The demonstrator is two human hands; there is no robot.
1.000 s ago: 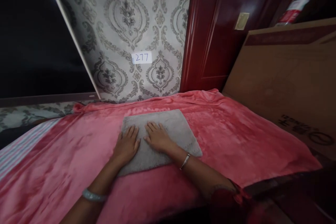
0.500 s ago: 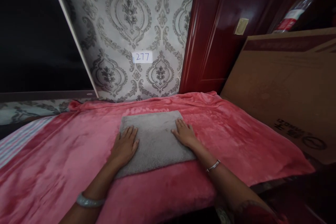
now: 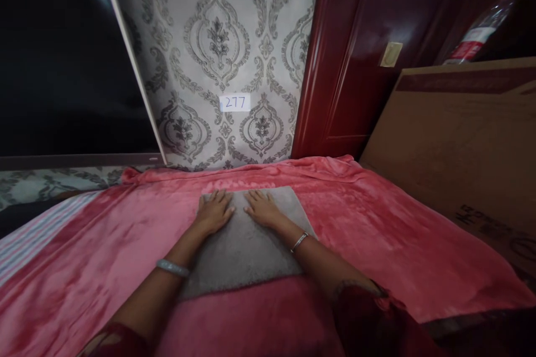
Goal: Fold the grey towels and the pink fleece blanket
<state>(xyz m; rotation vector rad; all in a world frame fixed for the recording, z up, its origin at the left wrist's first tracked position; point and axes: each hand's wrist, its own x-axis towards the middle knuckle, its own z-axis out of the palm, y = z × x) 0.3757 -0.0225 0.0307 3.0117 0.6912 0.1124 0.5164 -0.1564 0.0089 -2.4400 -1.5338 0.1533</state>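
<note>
A grey plush cloth lies flat on the pink blanket, roughly rectangular, its near edge toward me. My left hand rests palm down on the cloth's far left part, fingers spread. Beside it, my right hand lies palm down near the middle of the far edge, its fingers also stretched out. A small gap of cloth shows between the two thumbs. Neither hand grips anything. My forearms cover parts of the cloth's left and right sides.
A large cardboard box stands at the right with a plastic bottle on it. At the left is a black screen. A paper marked 277 is on the patterned wall behind. Striped fabric shows at the left.
Both hands have slid toward the cloth's far edge. My right hand has moved left, closer to my left hand. The view has shifted slightly, and the cloth still lies flat.
</note>
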